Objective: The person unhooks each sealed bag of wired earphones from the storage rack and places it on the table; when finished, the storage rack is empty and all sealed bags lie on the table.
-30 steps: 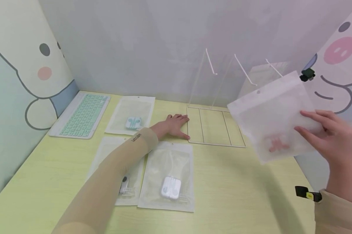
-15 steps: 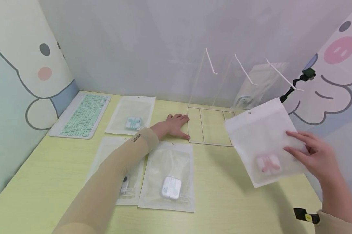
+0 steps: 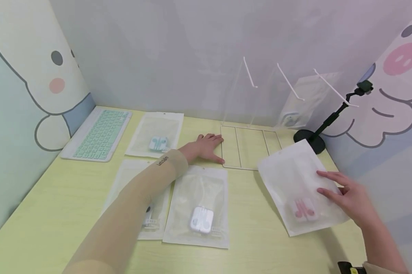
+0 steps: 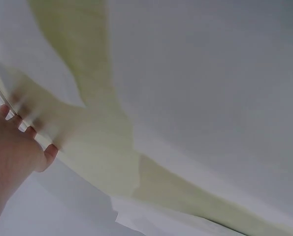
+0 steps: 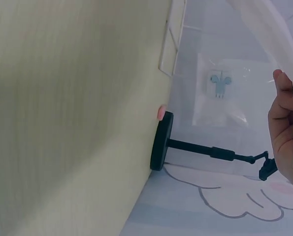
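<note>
My right hand (image 3: pixel 351 199) pinches the right edge of a white translucent zip bag (image 3: pixel 288 167), thumb on the near face. Pink earphones in a case (image 3: pixel 304 209) show through its lower part. Tilted, the bag overlaps the front right corner of a white wire display rack (image 3: pixel 240 148). In the right wrist view the bag (image 5: pixel 279 44) appears nearly edge-on beside the fingers. My left hand (image 3: pixel 207 148) lies with fingers spread on the table, its fingertips at the left wire of the rack's base. The left wrist view shows this hand (image 4: pixel 13 147) at the far left.
Three hooks (image 3: pixel 289 82) jut forward from the rack. A bag with blue earphones (image 3: pixel 308 97) hangs at the right one. Three more bags, one with white earphones (image 3: pixel 201 219), lie around the left arm. A keyboard (image 3: pixel 97 135) sits back left; a black stand (image 3: pixel 329 120) back right.
My right hand has lowered the bag of pink earphones toward the table and moved it a little left, uncovering the right hook and the black stand. The left hand stays at the rack.
</note>
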A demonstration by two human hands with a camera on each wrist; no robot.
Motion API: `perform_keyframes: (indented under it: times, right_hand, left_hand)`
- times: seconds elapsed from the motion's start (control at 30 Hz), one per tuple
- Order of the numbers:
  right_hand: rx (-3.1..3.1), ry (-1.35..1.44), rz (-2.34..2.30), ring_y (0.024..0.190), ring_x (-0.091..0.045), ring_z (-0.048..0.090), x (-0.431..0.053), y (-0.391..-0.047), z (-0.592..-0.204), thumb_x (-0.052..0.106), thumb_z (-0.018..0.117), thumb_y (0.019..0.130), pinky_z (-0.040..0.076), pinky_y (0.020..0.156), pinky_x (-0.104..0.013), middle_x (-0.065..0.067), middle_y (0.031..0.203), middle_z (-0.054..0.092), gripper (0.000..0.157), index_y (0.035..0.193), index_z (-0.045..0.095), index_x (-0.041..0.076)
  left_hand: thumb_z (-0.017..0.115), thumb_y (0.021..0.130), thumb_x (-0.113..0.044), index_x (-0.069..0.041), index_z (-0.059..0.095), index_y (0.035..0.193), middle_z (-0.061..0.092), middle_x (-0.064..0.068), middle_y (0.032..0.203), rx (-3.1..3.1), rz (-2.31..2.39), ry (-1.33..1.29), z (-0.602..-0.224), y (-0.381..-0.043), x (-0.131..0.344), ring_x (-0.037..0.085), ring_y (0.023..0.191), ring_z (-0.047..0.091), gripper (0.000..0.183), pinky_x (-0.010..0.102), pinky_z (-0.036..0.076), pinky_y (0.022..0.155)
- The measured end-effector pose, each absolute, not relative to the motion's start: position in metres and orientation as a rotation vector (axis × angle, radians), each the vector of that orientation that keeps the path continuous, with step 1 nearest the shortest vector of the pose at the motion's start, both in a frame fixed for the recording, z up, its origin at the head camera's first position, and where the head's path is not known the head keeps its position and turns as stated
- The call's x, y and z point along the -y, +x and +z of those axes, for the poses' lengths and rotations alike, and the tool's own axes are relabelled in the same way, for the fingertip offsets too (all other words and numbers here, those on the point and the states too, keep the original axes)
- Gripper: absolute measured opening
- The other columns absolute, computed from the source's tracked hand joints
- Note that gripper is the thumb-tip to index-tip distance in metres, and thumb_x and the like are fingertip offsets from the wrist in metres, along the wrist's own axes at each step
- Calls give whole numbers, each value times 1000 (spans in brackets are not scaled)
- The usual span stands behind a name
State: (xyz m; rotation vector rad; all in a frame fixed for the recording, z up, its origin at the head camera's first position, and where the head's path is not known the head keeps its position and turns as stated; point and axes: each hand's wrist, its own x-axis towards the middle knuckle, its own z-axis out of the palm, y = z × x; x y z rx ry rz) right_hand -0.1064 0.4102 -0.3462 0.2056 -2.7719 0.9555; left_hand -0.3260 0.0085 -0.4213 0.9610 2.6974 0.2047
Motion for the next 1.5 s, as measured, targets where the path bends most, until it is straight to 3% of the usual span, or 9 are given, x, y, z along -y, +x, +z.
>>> perform_keyframes:
  times: [0.1, 0.17, 0.33, 0.4, 0.47, 0.57, 0.73, 1.07, 1.5]
  right_hand:
    - [2822, 197, 956, 59, -4, 61, -408, -106, -354, 14, 75, 81, 47, 49, -20, 36, 110, 51, 48, 127, 60, 13]
    - [2851, 209, 886, 67, 4, 57, -407, -107, -358, 20, 76, 81, 45, 54, -15, 37, 109, 50, 48, 126, 61, 14]
    - [2962, 230, 745, 90, 21, 38, -401, -111, -366, 30, 77, 79, 40, 67, -4, 3, 121, 60, 52, 126, 61, 13]
    - [3020, 224, 740, 91, 23, 39, -399, -112, -368, 32, 76, 79, 43, 69, -6, -15, 124, 59, 54, 127, 60, 11]
    - [3067, 219, 728, 90, 18, 46, -397, -113, -370, 35, 76, 78, 47, 68, -10, -18, 125, 58, 56, 126, 61, 11]
    - [3130, 231, 787, 74, 5, 56, -393, -114, -374, 34, 77, 78, 49, 62, -17, -19, 118, 59, 57, 127, 59, 10]
    - [3229, 288, 978, 48, -7, 49, -387, -117, -383, 30, 78, 77, 44, 49, -24, -11, 97, 50, 65, 133, 52, 9]
    - [3432, 470, 942, 46, -10, 49, -372, -128, -398, 43, 78, 72, 47, 46, -28, -4, 78, 47, 85, 143, 38, 19]
    - [3505, 506, 693, 38, -15, 50, -347, -135, -400, 53, 76, 69, 42, 51, -25, 4, 58, 50, 92, 144, 37, 17]
  left_hand:
    - [50, 74, -79, -20, 15, 152, 7, -2, 160, -2681, 221, 956, -419, -325, -8, 25, 145, 7, 104, 57, 12, 111]
    - [51, 74, -79, -20, 15, 152, 6, -2, 160, -2673, 230, 956, -417, -324, -7, 25, 145, 6, 104, 57, 11, 111]
    - [50, 74, -79, -19, 14, 152, 6, -2, 160, -2669, 222, 960, -416, -324, -7, 25, 146, 6, 105, 56, 11, 111]
    - [50, 74, -79, -19, 15, 152, 6, -1, 160, -2670, 226, 959, -416, -324, -7, 26, 145, 7, 105, 56, 11, 111]
    - [51, 74, -78, -19, 15, 152, 7, -1, 160, -2672, 232, 957, -415, -324, -8, 26, 145, 7, 105, 57, 11, 111]
    - [52, 74, -78, -19, 15, 152, 8, 0, 160, -2670, 241, 956, -415, -325, -8, 26, 145, 7, 105, 58, 11, 111]
    - [52, 74, -78, -19, 15, 152, 7, -1, 160, -2668, 237, 958, -415, -325, -8, 26, 145, 7, 105, 57, 11, 111]
    - [52, 75, -77, -20, 14, 152, 7, -1, 160, -2665, 228, 942, -413, -323, -8, 25, 146, 6, 104, 56, 11, 111]
    - [52, 74, -78, -20, 15, 152, 6, -1, 160, -2665, 232, 948, -414, -324, -7, 25, 146, 6, 104, 57, 11, 111]
